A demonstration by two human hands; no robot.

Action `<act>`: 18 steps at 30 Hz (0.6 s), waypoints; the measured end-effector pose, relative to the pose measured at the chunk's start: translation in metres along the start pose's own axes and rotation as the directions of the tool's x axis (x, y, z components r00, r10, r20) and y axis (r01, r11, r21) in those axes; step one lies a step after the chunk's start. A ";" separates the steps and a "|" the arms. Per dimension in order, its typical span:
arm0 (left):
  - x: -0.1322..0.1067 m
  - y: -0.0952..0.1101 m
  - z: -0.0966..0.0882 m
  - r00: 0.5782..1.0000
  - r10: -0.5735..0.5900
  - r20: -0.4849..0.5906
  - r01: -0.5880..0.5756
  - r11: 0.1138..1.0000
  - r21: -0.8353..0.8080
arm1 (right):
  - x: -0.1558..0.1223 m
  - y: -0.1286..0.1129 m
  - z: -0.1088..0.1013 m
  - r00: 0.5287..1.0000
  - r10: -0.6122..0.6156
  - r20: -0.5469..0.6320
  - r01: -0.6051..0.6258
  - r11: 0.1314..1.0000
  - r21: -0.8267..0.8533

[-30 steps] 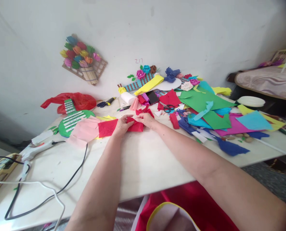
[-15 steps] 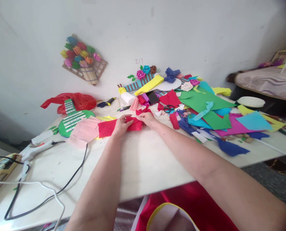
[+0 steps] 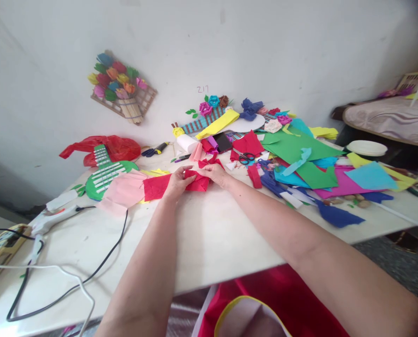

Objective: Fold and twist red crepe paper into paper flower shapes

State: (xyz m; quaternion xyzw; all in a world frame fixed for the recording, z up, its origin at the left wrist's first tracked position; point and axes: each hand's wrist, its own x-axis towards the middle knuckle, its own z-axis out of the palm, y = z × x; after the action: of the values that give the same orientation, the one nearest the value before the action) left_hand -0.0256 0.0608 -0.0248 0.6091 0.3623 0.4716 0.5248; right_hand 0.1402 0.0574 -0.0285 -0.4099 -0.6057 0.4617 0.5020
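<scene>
Both my hands meet over a small folded piece of red paper (image 3: pixel 199 182) in the middle of the white table (image 3: pixel 209 234). My left hand (image 3: pixel 178 183) pinches its left side with fingers closed. My right hand (image 3: pixel 214 174) pinches its upper right edge, fingers also closed on the paper. Just left of my left hand lies a flat red paper sheet (image 3: pixel 156 186) on a pink sheet (image 3: pixel 123 191). More red scraps (image 3: pixel 212 162) lie right behind my hands.
Coloured paper sheets (image 3: pixel 310 166) and black-handled scissors (image 3: pixel 246 158) cover the right side. A white glue gun (image 3: pixel 50 216) with cables (image 3: pixel 71 281) lies at left, beside a green paper guitar (image 3: pixel 105 175) and a red plastic bag (image 3: pixel 119 146). Paper flower crafts (image 3: pixel 212 112) stand against the wall.
My fingers have shifted slightly on the red paper, lifting and creasing its top edge. Both arms stay where they were.
</scene>
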 end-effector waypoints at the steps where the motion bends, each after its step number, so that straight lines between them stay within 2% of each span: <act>1: 0.000 0.001 0.001 1.000 -0.003 0.017 0.003 1.000 -0.011 | 0.000 0.000 0.000 1.000 -0.002 0.008 0.002 1.000 -0.021; 4: -0.001 0.001 0.001 0.999 -0.010 0.035 0.010 1.000 -0.007 | 0.000 -0.001 0.002 1.000 0.007 -0.004 -0.007 0.997 -0.075; 7: -0.001 0.001 0.001 1.000 -0.018 0.005 0.018 1.000 0.005 | 0.000 -0.002 0.004 1.000 0.018 -0.023 -0.020 0.996 -0.089; 12: -0.001 0.004 0.001 0.999 -0.036 -0.017 0.034 0.997 -0.072 | -0.002 -0.005 0.003 0.999 -0.034 -0.012 0.033 0.995 -0.089; 18: -0.005 0.009 0.005 0.997 -0.055 0.053 0.058 0.997 -0.052 | -0.001 -0.002 0.003 0.999 -0.050 -0.011 0.049 0.995 -0.085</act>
State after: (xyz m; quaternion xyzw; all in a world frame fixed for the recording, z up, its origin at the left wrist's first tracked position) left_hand -0.0227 0.0533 -0.0170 0.5963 0.3532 0.4503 0.5629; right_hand 0.1373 0.0556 -0.0270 -0.4187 -0.6316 0.4202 0.4992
